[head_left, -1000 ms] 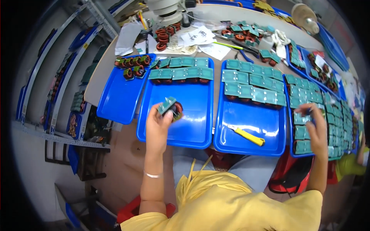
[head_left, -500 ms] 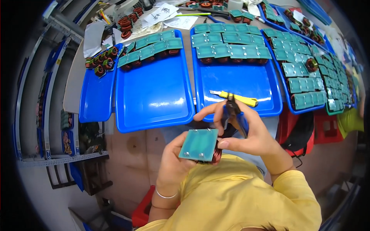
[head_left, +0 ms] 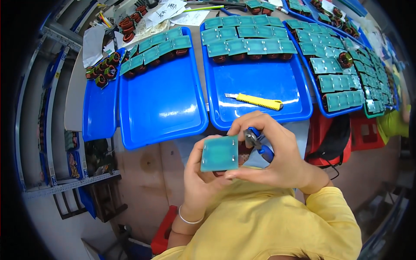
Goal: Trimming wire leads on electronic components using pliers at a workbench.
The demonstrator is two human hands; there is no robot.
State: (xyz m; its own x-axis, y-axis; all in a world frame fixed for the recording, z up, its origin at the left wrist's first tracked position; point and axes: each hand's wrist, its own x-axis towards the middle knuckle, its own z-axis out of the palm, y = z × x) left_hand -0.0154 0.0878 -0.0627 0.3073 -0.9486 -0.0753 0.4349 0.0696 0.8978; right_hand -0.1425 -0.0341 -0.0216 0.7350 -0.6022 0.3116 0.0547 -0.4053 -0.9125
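Where my left grip [head_left: 200, 184] closes: on the left edge of a square green circuit board [head_left: 219, 154], its soldered side turned up to me, held just ahead of my yellow shirt [head_left: 260, 212]. I read the clock from this board.
Red-brown windings [head_left: 244, 152]: at 3 o'clock, showing past the board's edge, partly hidden.
Right grip [head_left: 281, 154]: also at 3 o'clock, curled around the pliers, my thumb tip by the board's lower right corner.
Pliers [head_left: 265, 152]: blue-handled, between board and palm, metal head angled toward 11 o'clock; whether the tips touch the board I cannot tell.
Yellow knife [head_left: 259, 102]: at 1 o'clock, lying in a wide blue tray [head_left: 225, 80], blade toward 9 o'clock.
Rows of boards [head_left: 249, 47]: three of them across that tray's 12 o'clock end.
Second tray [head_left: 158, 108]: between 10 and 11 o'clock, two overlapping rows at its far end.
Narrow tray [head_left: 99, 112]: at 10 o'clock, clustered coil pieces [head_left: 102, 71] at its top.
Crowded tray [head_left: 346, 113]: at 2 o'clock, a single coil [head_left: 345, 60] sitting on its boards.
Bench [head_left: 75, 99]: beneath the trays, papers [head_left: 167, 12] toward 11 o'clock.
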